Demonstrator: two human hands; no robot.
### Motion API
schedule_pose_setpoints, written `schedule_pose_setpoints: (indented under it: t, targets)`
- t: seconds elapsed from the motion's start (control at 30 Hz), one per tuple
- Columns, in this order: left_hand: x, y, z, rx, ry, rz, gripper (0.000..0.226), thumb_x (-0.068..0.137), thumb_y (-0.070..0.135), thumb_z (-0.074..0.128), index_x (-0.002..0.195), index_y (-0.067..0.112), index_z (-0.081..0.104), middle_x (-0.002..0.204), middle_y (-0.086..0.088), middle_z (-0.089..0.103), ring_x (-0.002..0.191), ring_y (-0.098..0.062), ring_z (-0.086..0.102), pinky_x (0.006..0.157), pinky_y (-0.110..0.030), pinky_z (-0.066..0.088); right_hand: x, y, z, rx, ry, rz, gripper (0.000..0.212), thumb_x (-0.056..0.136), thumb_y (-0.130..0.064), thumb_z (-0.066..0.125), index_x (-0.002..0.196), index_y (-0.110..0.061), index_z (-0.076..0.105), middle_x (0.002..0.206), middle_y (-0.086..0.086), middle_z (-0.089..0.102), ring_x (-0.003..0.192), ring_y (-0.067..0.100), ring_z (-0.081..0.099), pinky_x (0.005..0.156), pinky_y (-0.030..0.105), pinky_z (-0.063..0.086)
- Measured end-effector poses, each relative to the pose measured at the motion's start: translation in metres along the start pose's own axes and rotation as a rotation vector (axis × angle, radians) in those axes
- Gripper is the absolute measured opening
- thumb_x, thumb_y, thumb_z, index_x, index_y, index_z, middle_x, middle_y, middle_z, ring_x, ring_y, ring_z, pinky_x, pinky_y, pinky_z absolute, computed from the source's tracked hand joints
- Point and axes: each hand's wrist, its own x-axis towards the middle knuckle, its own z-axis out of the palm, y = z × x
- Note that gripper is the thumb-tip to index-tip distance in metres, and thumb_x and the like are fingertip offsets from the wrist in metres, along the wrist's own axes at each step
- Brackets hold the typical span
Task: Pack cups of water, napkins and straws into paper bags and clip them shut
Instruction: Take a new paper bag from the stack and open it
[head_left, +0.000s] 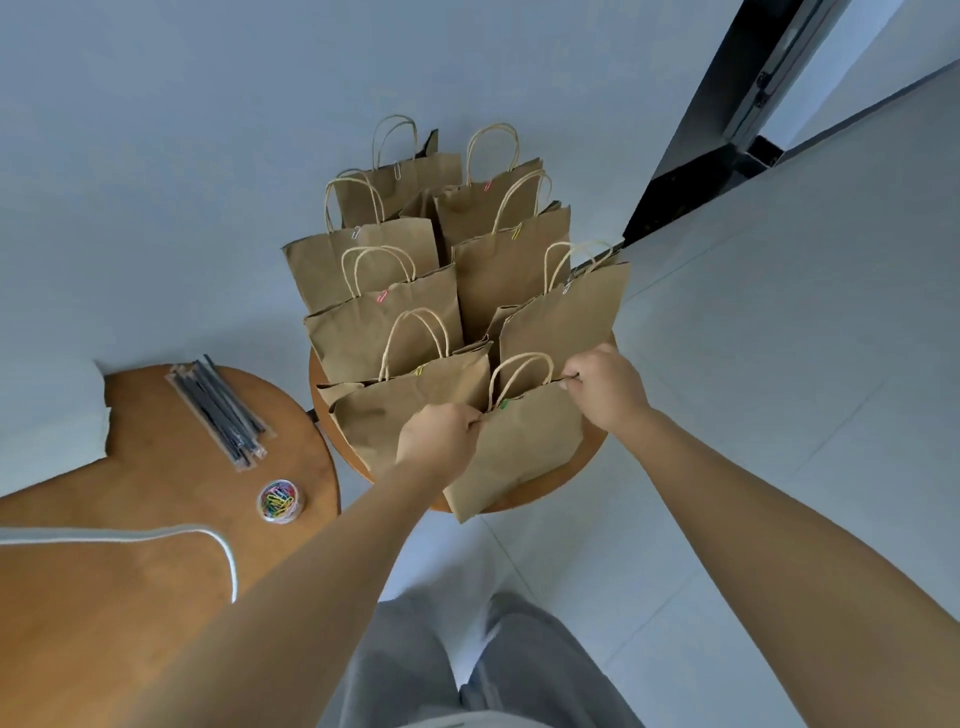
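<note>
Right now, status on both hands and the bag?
Left hand and right hand pinch top edge of nearest paper bag. Green clip on its top edge. Other clipped bags crowd close behind.

A round wooden table (156, 519) fills the near left, with a white cord (228, 556) curving across its near part. A smaller round wooden stool (582, 462) stands just right of it. Pale floor tiles (779, 415) spread to the right, and a dark door frame (727, 119) rises at the far right against a pale wall (182, 130).
</note>
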Motion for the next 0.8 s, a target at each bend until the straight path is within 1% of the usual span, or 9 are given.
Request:
schedule_pose_setpoints:
  t: [0.13,0.2,0.27,0.37,0.47,0.53,0.6,0.7,0.8]
  targets:
    - [0.004,0.004,0.010,0.014,0.021,-0.105,0.031,0.098,0.029,0.037,0.103,0.024,0.068,0.093,0.000,0.068,0.087,-0.024,0.058,0.065,-0.029,0.043,0.009,0.010,0.012,0.010,0.008,-0.058,0.012,0.087,-0.012,0.060,0.081,-0.005,0.068,0.085,0.015,0.062,0.095,0.028,0.053,0.067,0.032,0.042]
    - [0.005,0.006,0.013,0.022,0.047,-0.132,0.030,0.098,0.029,0.037,0.105,0.026,0.067,0.094,0.000,0.067,0.087,-0.024,0.058,0.062,-0.028,0.039,0.012,0.014,0.013,-0.006,-0.001,-0.104,0.012,0.087,-0.011,0.059,0.090,-0.005,0.069,0.091,0.014,0.065,0.100,0.028,0.051,0.075,0.034,0.044]
    - [0.002,0.009,0.014,0.039,0.062,-0.161,0.030,0.097,0.028,0.038,0.107,0.025,0.066,0.094,0.000,0.067,0.086,-0.024,0.057,0.060,-0.027,0.036,0.012,0.017,0.011,-0.030,0.008,-0.188,0.022,0.087,-0.006,0.054,0.106,-0.005,0.067,0.104,0.011,0.066,0.108,0.028,0.049,0.087,0.037,0.044]
    - [-0.004,0.009,0.013,0.039,0.058,-0.202,0.030,0.093,0.024,0.041,0.112,0.024,0.064,0.098,-0.001,0.067,0.089,-0.025,0.058,0.063,-0.028,0.044,0.010,0.013,0.004,0.059,0.118,-0.257,0.037,0.082,0.006,0.050,0.116,-0.002,0.061,0.114,0.012,0.064,0.113,0.030,0.048,0.096,0.039,0.042]
    - [-0.014,0.008,0.005,0.011,0.066,-0.220,0.030,0.090,0.023,0.045,0.114,0.024,0.062,0.103,0.001,0.066,0.094,-0.022,0.058,0.070,-0.031,0.050,0.001,-0.006,-0.009,0.175,0.308,-0.324,0.035,0.078,0.011,0.048,0.108,0.001,0.064,0.103,0.015,0.065,0.101,0.034,0.053,0.083,0.036,0.044]
    - [-0.026,0.008,-0.004,-0.025,0.107,-0.225,0.028,0.091,0.027,0.048,0.115,0.025,0.062,0.105,0.004,0.067,0.096,-0.018,0.060,0.075,-0.031,0.051,-0.010,-0.026,-0.018,0.234,0.441,-0.425,0.027,0.072,0.015,0.050,0.091,0.004,0.066,0.087,0.017,0.065,0.084,0.035,0.056,0.068,0.030,0.041]
    - [-0.037,0.007,-0.016,-0.045,0.149,-0.214,0.028,0.092,0.030,0.049,0.115,0.024,0.063,0.107,0.006,0.067,0.097,-0.016,0.061,0.079,-0.032,0.053,-0.025,-0.049,-0.026,0.264,0.512,-0.569,0.020,0.068,0.017,0.049,0.075,0.004,0.063,0.073,0.017,0.061,0.071,0.034,0.056,0.061,0.029,0.040]
    - [-0.057,-0.001,-0.040,0.040,0.158,-0.202,0.028,0.092,0.031,0.044,0.112,0.027,0.064,0.106,0.004,0.068,0.095,-0.018,0.063,0.080,-0.034,0.054,-0.047,-0.089,-0.026,0.229,0.465,-0.815,0.020,0.069,0.009,0.042,0.068,0.004,0.061,0.065,0.015,0.058,0.062,0.033,0.054,0.055,0.029,0.041]
    - [-0.092,-0.019,-0.063,0.138,0.198,-0.211,0.030,0.093,0.030,0.041,0.116,0.026,0.061,0.108,0.003,0.067,0.095,-0.019,0.063,0.078,-0.034,0.054,-0.073,-0.134,-0.012,0.160,0.287,-0.954,0.022,0.068,0.006,0.042,0.071,0.005,0.063,0.068,0.015,0.060,0.064,0.034,0.056,0.052,0.034,0.046]
